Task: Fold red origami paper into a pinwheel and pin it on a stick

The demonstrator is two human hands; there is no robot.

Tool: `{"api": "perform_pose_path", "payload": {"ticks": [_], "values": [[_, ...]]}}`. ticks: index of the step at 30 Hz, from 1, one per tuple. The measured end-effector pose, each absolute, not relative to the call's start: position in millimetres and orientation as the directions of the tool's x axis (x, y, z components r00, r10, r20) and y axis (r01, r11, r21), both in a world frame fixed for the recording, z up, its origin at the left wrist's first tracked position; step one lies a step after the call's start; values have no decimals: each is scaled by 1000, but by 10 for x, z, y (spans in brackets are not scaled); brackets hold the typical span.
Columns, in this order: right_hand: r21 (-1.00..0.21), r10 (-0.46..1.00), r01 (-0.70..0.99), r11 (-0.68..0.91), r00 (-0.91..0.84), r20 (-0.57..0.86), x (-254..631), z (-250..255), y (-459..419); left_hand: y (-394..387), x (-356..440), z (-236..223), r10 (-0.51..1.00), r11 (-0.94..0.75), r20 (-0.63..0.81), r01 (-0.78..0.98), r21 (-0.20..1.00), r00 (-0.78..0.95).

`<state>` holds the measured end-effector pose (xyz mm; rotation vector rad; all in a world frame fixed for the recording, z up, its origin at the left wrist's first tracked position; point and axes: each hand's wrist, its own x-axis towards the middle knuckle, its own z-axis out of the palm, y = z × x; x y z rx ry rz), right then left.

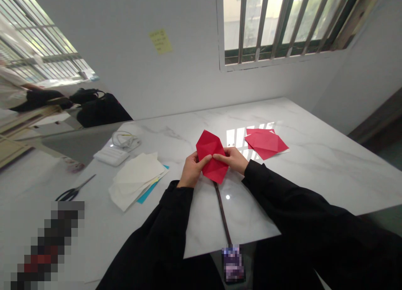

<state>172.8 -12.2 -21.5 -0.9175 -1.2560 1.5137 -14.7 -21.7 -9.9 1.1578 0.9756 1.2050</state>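
A creased red paper (210, 149) is held up just above the white marble table (282, 185), roughly at its middle. My left hand (193, 169) pinches the paper's left side with the thumb on top. My right hand (231, 159) pinches its right side, thumb pointing inward, so the two thumbs nearly meet at the paper's centre. Both arms are in black sleeves. A second folded red paper (265, 142) lies flat on the table to the right of my right hand.
A stack of white sheets (136, 179) with a teal sheet under it lies left of my hands. Scissors (73, 191) rest further left. A white box (110, 156) and a coiled cable (125, 140) sit behind. A lanyard strap (222, 212) hangs below.
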Motion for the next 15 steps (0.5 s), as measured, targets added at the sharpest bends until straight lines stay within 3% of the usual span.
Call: {"api": "perform_pose_path", "payload": {"ticks": [10, 15], "values": [[-979, 976, -200, -24, -216, 20, 1740, -190, -116, -206, -145, -53, 986, 70, -31, -242, 968, 161], [-981, 986, -192, -36, -169, -3, 1742, -196, -106, -199, -174, -64, 987, 13, 21, -203, 979, 162]]}}
